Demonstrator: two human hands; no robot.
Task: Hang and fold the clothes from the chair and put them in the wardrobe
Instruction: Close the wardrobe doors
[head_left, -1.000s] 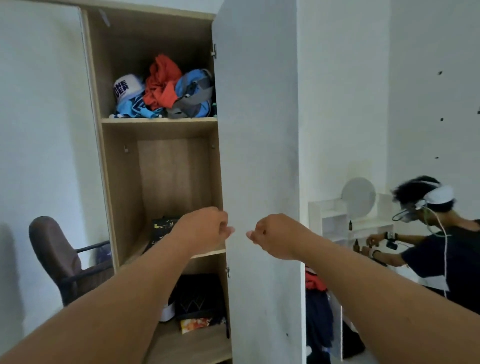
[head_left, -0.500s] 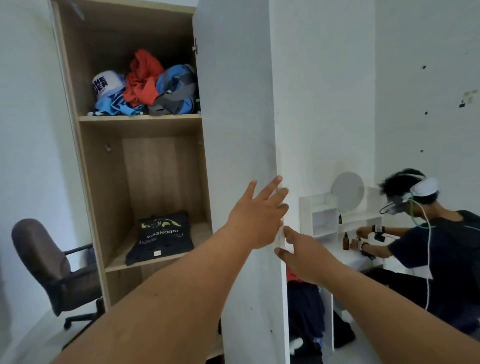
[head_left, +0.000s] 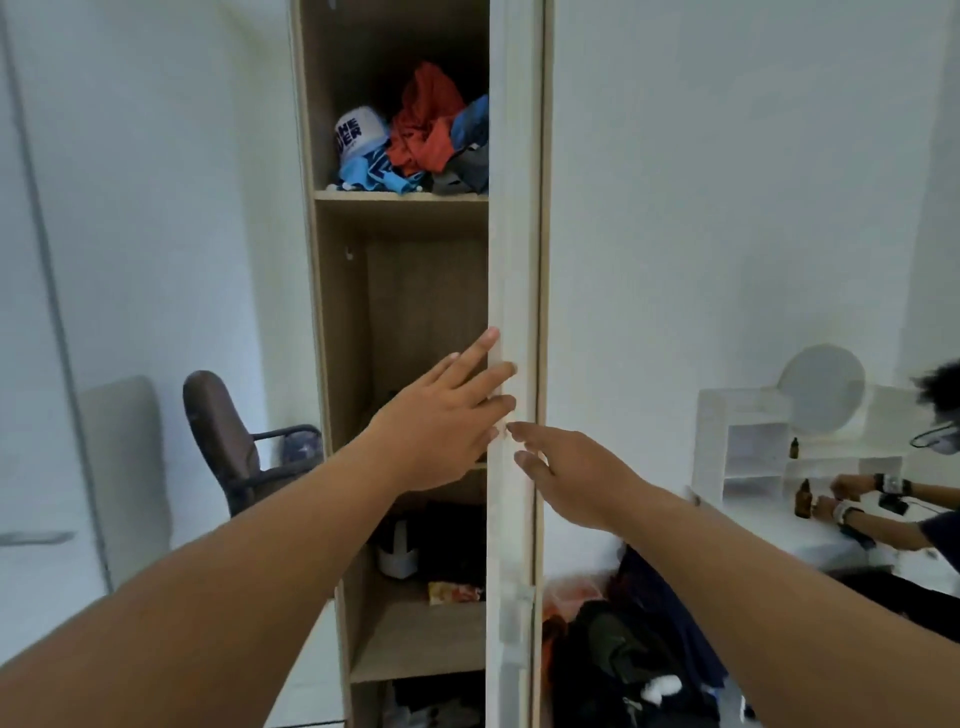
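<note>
Pressing both hands against the wardrobe door (head_left: 511, 312) at mid-frame.

Left hand (head_left: 441, 421) is lying flat with fingers (head_left: 480, 345) spread on the door's edge; right hand (head_left: 566, 473) is hovering just beside it, fingers loose, gripping nothing. Crumpled clothes (head_left: 426, 140) are sitting on the top shelf (head_left: 400, 196); the chair (head_left: 228, 441), lower left, is showing little I can make out on its seat. Judging by this, fingertips curled round the edge could get pinched, and that unfolded heap could spill.

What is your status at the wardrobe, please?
Both hands empty: left hand flat on door edge, right hand beside it. Crumpled clothes on top shelf. Nothing in the way.
</note>
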